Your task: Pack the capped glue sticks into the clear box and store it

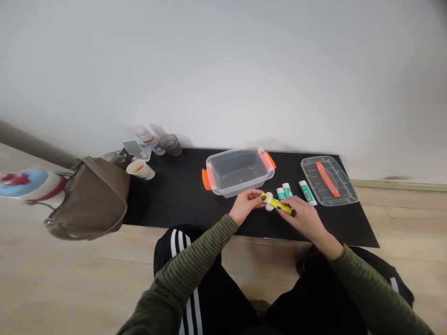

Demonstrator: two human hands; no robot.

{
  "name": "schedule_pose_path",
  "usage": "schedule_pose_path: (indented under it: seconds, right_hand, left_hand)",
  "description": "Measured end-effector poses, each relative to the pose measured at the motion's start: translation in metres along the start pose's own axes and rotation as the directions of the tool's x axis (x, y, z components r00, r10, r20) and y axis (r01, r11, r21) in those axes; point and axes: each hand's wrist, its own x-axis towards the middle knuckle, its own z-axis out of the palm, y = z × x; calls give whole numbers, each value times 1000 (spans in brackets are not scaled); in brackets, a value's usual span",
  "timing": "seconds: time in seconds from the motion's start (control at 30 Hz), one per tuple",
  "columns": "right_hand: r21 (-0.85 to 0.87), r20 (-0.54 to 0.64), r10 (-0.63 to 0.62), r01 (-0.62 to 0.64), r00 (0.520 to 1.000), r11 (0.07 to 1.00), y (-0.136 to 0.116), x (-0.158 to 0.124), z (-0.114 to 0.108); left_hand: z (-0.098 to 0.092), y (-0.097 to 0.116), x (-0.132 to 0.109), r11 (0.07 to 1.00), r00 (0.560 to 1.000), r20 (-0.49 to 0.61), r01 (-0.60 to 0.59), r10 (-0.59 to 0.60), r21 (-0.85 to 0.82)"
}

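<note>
The yellow tube [282, 205] is located above the near half of the black table [181, 200], in front of the clear plastic box [233, 190]. Its label carries dark markings; these are too small to read. The long axis runs mainly left to right, sloping in view from upper left to lower right. One end points toward the left hand [244, 205], the other toward the right hand [306, 218]. Which end is the cap cannot be determined.

The left hand pinches the left end between thumb and fingers. The right hand is closed around the right end.

Three green-and-white glue sticks [307, 192] lie beyond and beside the right hand: two adjacent, one apart near the clear lid [344, 179]. Their green labels bear print that is not legible. The paper cup [141, 171], at left, shows a green mark, also unreadable.
</note>
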Motion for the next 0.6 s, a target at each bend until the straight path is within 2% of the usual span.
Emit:
schedule_pose_path:
  seconds: [0.4,0.6]
  right_hand:
    - [117,-15,-16,17,1000,993,-4,-1,3]
    - [234,52,91,-101,994,967,-7,0,1]
  left_hand:
    - [1,-3,-1,999,999,1,35,-35,-33]
    - [-2,-5,1,1000,1000,26,16,-15,-5]
